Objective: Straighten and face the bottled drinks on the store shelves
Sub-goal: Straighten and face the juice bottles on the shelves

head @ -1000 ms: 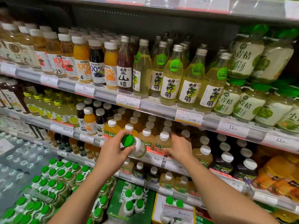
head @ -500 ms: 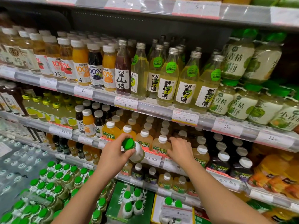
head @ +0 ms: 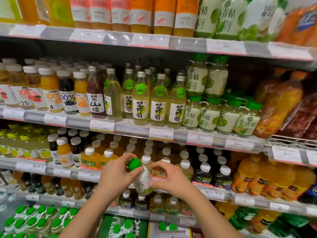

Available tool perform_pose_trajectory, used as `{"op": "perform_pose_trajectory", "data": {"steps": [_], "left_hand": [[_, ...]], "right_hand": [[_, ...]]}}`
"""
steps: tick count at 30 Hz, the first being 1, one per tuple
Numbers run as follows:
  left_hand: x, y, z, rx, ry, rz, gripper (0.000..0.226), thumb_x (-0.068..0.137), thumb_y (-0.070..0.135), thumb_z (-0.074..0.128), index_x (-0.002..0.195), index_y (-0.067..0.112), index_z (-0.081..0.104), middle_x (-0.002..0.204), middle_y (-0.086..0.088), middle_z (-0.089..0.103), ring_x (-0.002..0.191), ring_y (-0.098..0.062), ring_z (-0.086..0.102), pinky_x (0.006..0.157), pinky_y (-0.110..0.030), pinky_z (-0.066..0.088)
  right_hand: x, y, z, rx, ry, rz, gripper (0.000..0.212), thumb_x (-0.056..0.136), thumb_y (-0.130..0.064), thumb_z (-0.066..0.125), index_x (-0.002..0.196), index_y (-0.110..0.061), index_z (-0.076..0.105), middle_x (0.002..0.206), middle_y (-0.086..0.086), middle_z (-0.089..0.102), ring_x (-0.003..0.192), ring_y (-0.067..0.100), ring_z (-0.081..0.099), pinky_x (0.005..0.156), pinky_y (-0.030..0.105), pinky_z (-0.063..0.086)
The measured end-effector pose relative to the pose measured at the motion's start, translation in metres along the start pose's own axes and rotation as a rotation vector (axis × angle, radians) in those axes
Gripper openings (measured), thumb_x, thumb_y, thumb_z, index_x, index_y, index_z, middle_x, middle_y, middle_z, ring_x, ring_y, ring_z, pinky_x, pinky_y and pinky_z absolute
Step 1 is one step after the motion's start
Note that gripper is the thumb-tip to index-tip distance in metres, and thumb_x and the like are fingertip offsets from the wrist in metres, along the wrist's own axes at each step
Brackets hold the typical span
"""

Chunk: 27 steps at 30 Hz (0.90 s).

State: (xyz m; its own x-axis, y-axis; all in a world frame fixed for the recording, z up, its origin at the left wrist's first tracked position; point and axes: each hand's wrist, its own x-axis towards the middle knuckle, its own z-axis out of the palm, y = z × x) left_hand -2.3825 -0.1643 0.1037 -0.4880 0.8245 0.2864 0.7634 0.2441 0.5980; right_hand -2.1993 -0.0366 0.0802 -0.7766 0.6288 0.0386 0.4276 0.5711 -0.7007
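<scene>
A small pale bottle with a green cap (head: 142, 181) hangs in front of the third shelf, held by both hands. My left hand (head: 115, 176) wraps its neck and cap from the left. My right hand (head: 169, 179) touches its lower body from the right with thumb and fingers. Behind the hands stand rows of orange NFC juice bottles (head: 90, 159) with white caps and dark NFC bottles (head: 205, 176). One shelf up, tall lemon drink bottles (head: 140, 102) face forward beside green-capped lime juice bottles (head: 210, 115).
Price-tag rails (head: 161, 133) run along each shelf edge. Green-capped bottles (head: 30, 219) fill the bottom left. Green cartons (head: 123, 227) sit below the hands. Orange juice multipacks (head: 277, 107) lean at the right. A wire rack (head: 291, 140) juts out at the right.
My right hand has left the shelf bottles and come to the green-capped bottle. The bottle has swung more upright. The camera has tilted up and moved closer.
</scene>
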Motion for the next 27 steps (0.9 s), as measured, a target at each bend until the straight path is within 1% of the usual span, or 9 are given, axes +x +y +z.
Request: {"op": "perform_pose_trajectory", "data": {"steps": [2,4,6,10,14,16,19,23,27], "left_hand": [[0.002,0.019,0.002,0.002,-0.012,0.034,0.039,0.078,0.062,0.075,0.107,0.038,0.064,0.091,0.017,0.073,0.071,-0.002,0.063,0.067,-0.030,0.053],[0.002,0.039,0.004,-0.002,-0.021,0.072,0.038,0.078,0.063,0.073,0.107,0.041,0.063,0.091,0.019,0.072,0.071,0.000,0.064,0.068,-0.031,0.055],[0.001,0.060,0.006,-0.024,-0.038,0.111,0.037,0.078,0.064,0.072,0.107,0.043,0.062,0.090,0.022,0.071,0.070,0.002,0.064,0.068,-0.029,0.055],[-0.002,0.097,0.011,-0.079,-0.082,0.193,0.037,0.079,0.061,0.073,0.109,0.043,0.062,0.087,0.023,0.071,0.069,0.004,0.064,0.068,-0.028,0.057],[-0.002,0.132,0.010,-0.103,-0.169,0.287,0.041,0.080,0.067,0.066,0.114,0.046,0.058,0.095,0.024,0.071,0.084,0.006,0.066,0.079,-0.032,0.058],[0.002,0.154,0.004,-0.139,-0.195,0.355,0.040,0.084,0.067,0.063,0.117,0.045,0.058,0.100,0.025,0.070,0.091,0.008,0.065,0.084,-0.031,0.057],[0.013,0.193,-0.014,-0.091,-0.103,0.497,0.043,0.090,0.063,0.056,0.126,0.040,0.058,0.116,0.025,0.066,0.107,0.007,0.060,0.094,-0.030,0.054],[0.035,0.247,-0.042,0.039,0.108,0.710,0.046,0.094,0.055,0.051,0.133,0.031,0.057,0.132,0.015,0.060,0.127,-0.007,0.049,0.104,-0.033,0.046],[0.055,0.295,-0.067,0.103,0.263,0.810,0.044,0.094,0.042,0.057,0.135,0.027,0.056,0.142,0.008,0.054,0.136,-0.017,0.040,0.112,-0.040,0.039]], "right_hand": [[-0.013,-0.004,-0.008,0.063,-0.009,0.008,0.070,0.072,-0.055,0.084,0.134,-0.036,0.057,0.127,-0.019,0.063,0.113,-0.003,0.060,0.099,0.025,0.052],[-0.024,-0.006,-0.017,0.095,0.008,0.020,0.075,0.068,-0.057,0.085,0.134,-0.041,0.053,0.125,-0.019,0.063,0.113,-0.001,0.061,0.099,0.031,0.054],[-0.036,-0.007,-0.030,0.091,0.037,0.024,0.073,0.067,-0.055,0.085,0.131,-0.044,0.053,0.118,-0.018,0.065,0.106,0.001,0.063,0.094,0.033,0.056],[-0.062,-0.006,-0.057,0.107,0.094,0.037,0.060,0.067,-0.041,0.085,0.121,-0.044,0.058,0.103,-0.016,0.069,0.090,0.001,0.066,0.080,0.024,0.057],[-0.086,-0.002,-0.084,0.104,0.155,0.045,0.057,0.065,-0.044,0.083,0.116,-0.042,0.058,0.104,-0.011,0.069,0.092,0.008,0.066,0.082,0.037,0.058],[-0.098,-0.002,-0.101,0.095,0.198,0.049,0.055,0.066,-0.044,0.084,0.115,-0.044,0.058,0.103,-0.011,0.070,0.093,0.008,0.066,0.083,0.039,0.058],[-0.114,-0.008,-0.131,0.118,0.306,0.024,0.057,0.067,-0.042,0.087,0.118,-0.045,0.060,0.106,-0.017,0.071,0.096,0.001,0.068,0.087,0.034,0.059],[-0.128,-0.024,-0.183,0.064,0.479,-0.032,0.061,0.067,-0.051,0.086,0.121,-0.044,0.058,0.110,-0.022,0.069,0.101,0.000,0.066,0.087,0.032,0.059],[-0.138,-0.046,-0.239,0.008,0.679,-0.116,0.055,0.072,-0.043,0.089,0.119,-0.040,0.061,0.105,-0.021,0.071,0.098,-0.003,0.066,0.080,0.017,0.053]]}}
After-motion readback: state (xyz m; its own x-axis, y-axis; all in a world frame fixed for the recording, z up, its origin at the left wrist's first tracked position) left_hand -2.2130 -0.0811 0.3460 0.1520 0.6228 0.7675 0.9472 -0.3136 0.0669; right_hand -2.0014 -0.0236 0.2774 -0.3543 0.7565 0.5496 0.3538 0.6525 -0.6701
